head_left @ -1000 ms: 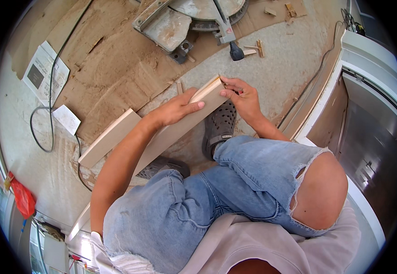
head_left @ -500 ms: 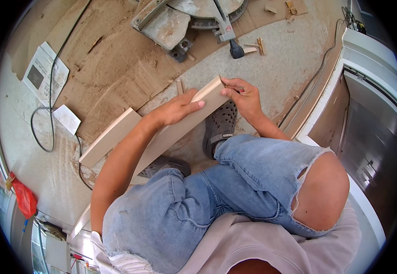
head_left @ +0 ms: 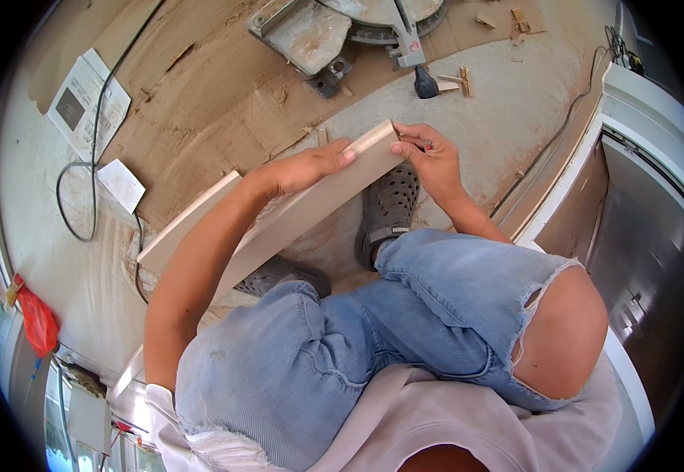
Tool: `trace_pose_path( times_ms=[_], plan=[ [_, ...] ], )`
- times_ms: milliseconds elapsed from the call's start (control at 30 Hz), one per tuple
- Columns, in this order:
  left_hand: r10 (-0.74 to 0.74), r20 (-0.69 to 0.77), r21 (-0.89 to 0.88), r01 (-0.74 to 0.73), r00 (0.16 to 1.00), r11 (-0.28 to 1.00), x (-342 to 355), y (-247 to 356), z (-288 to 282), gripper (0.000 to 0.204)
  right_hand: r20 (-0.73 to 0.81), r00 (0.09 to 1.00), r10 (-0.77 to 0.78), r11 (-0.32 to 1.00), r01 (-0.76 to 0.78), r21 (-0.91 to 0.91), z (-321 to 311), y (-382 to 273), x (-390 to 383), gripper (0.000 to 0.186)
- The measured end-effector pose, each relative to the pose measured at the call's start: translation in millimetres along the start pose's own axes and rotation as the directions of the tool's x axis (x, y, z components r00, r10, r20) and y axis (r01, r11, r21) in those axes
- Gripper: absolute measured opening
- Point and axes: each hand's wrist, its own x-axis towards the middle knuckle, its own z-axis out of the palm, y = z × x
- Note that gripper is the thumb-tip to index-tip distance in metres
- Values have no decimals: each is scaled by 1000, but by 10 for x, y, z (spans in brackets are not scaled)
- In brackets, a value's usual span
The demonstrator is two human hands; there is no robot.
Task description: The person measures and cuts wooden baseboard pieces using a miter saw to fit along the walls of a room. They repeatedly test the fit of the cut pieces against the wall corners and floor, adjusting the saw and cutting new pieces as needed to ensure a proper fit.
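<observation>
A long pale wooden board (head_left: 310,206) slants from beside my left leg up to the middle of the view, its far end raised above the floor. My left hand (head_left: 310,168) is closed over its upper edge, thumb on the broad face. At the far end, my right hand (head_left: 434,161) pinches the corner with thumb and fingers. A small red-tipped thing, too small to name, shows between those fingers. Another pale board (head_left: 188,223) lies to the left, partly hidden behind my left forearm.
Ahead, a miter saw (head_left: 310,47) stands on dusty cardboard (head_left: 200,86). Wood scraps (head_left: 466,81) lie beside its handle. A black cable (head_left: 94,157) loops past papers (head_left: 90,106) at left. To the right is a white-framed cabinet (head_left: 610,102). My clogs (head_left: 389,200) are below the board.
The whole view has shifted slightly. The held board's far end sits a little higher and further right in the picture, both hands still on it.
</observation>
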Motion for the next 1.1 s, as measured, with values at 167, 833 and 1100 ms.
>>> trace_pose_path(
  times_ms=[167,833,1100],
  plan=[
    [-155,83,-137,165,984,977,-78,228,-101,81,9,1000,-13,999,12,31,7,6,-26,37],
    [-1,177,-54,11,984,998,59,82,-200,74,16,996,-84,996,84,24,-37,70,-89,37],
    [83,89,78,-90,993,993,176,-22,-172,57,98,941,-324,784,325,-529,-101,-519,-92,26]
  ],
)
